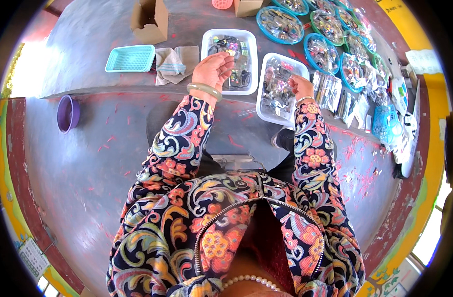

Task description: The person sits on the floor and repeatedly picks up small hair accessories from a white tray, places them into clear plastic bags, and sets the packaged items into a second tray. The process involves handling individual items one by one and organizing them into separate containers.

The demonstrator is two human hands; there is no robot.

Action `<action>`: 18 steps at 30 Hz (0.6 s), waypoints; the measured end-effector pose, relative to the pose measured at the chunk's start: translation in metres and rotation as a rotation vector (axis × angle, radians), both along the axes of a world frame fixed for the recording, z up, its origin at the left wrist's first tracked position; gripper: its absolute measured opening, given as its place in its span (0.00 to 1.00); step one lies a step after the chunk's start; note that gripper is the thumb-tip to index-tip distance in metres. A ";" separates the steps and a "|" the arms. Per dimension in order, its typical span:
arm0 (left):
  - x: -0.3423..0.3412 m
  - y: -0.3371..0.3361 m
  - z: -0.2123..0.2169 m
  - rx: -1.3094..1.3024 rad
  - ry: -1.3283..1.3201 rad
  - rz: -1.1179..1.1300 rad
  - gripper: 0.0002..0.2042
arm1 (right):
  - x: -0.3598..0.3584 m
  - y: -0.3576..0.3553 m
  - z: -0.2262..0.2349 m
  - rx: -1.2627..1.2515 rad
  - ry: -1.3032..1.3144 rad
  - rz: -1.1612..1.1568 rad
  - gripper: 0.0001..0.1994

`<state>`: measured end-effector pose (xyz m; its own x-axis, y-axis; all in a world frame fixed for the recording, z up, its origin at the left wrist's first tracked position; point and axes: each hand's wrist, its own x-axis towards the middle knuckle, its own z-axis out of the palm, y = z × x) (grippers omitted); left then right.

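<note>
Taking the person as the centre of the clock, I see the work lying mostly toward 12 o'clock, and as I judge, it is in its middle. Just before 12 o'clock is the left white tray point(254, 64), and just past 12 is the right white tray point(276, 118); both contain many small mixed pieces point(242, 79), so quite a lot seems to be left. The left hand point(217, 72) is above the left tray with bent fingers, not fully clenched; whether it grasps a small piece, I cannot tell. The right hand point(300, 87) is at the 2 o'clock side of the right tray, its fingers curled together; also here I cannot tell if something is pinched. Near 1 o'clock, the round baskets point(306, 52) are well filled with pieces, many in clear plastic, and flat packets point(327, 92) lie nearer. Perhaps these are the finished part, but they could equally be stock; this is not shown.
</note>
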<state>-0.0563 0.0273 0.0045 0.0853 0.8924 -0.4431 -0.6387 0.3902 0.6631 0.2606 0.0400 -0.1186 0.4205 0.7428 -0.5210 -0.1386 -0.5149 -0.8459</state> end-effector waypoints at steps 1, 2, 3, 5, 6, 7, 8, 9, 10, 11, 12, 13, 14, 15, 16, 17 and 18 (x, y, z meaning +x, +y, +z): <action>0.004 0.000 -0.001 0.000 -0.004 -0.016 0.10 | 0.010 -0.006 -0.006 -0.030 -0.055 0.005 0.08; 0.003 0.000 -0.001 0.002 0.006 -0.018 0.10 | 0.010 -0.009 -0.013 -0.059 -0.096 0.026 0.08; 0.002 0.001 -0.004 0.003 0.019 -0.023 0.10 | 0.008 -0.012 -0.021 -0.056 -0.119 0.014 0.07; 0.004 0.001 -0.007 -0.004 0.022 -0.031 0.10 | 0.018 -0.022 -0.040 -0.165 -0.272 0.130 0.07; 0.004 0.001 -0.008 -0.005 0.024 -0.032 0.11 | 0.020 -0.025 -0.045 -0.215 -0.352 0.209 0.06; 0.004 0.001 -0.008 -0.007 0.038 -0.036 0.11 | 0.023 -0.028 -0.049 -0.235 -0.310 0.206 0.07; 0.005 0.002 -0.008 -0.006 0.037 -0.040 0.11 | 0.025 -0.031 -0.054 -0.254 -0.268 0.203 0.07; 0.006 0.001 -0.008 -0.010 0.040 -0.044 0.11 | 0.024 -0.033 -0.058 -0.278 -0.223 0.200 0.07; 0.007 0.001 -0.009 -0.014 0.041 -0.049 0.11 | 0.023 -0.033 -0.062 -0.271 -0.177 0.181 0.07; 0.009 0.002 -0.010 -0.017 0.047 -0.063 0.11 | 0.022 -0.033 -0.066 -0.264 -0.133 0.163 0.07; 0.010 0.001 -0.010 -0.019 0.052 -0.074 0.10 | 0.017 -0.032 -0.069 -0.257 -0.087 0.149 0.07; 0.012 0.000 -0.010 -0.022 0.056 -0.085 0.10 | 0.012 -0.031 -0.072 -0.233 -0.040 0.119 0.09; 0.013 0.000 -0.010 -0.024 0.060 -0.095 0.10 | 0.008 -0.030 -0.074 -0.243 -0.007 0.105 0.09; 0.013 0.000 -0.012 -0.024 0.059 -0.099 0.10 | 0.002 -0.029 -0.076 -0.253 0.026 0.091 0.09; 0.014 -0.001 -0.014 -0.025 0.058 -0.103 0.10 | -0.004 -0.027 -0.077 -0.264 0.060 0.078 0.09; 0.014 -0.001 -0.015 -0.025 0.058 -0.105 0.10 | -0.008 -0.026 -0.077 -0.282 0.002 0.074 0.08; 0.014 -0.001 -0.016 -0.030 0.059 -0.106 0.10 | -0.009 -0.023 -0.074 -0.310 -0.050 0.120 0.07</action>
<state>-0.0423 0.0265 -0.0118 0.1516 0.8662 -0.4762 -0.5531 0.4736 0.6854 0.2512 0.0169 -0.1931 0.3707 0.5977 -0.7109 -0.0240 -0.7590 -0.6506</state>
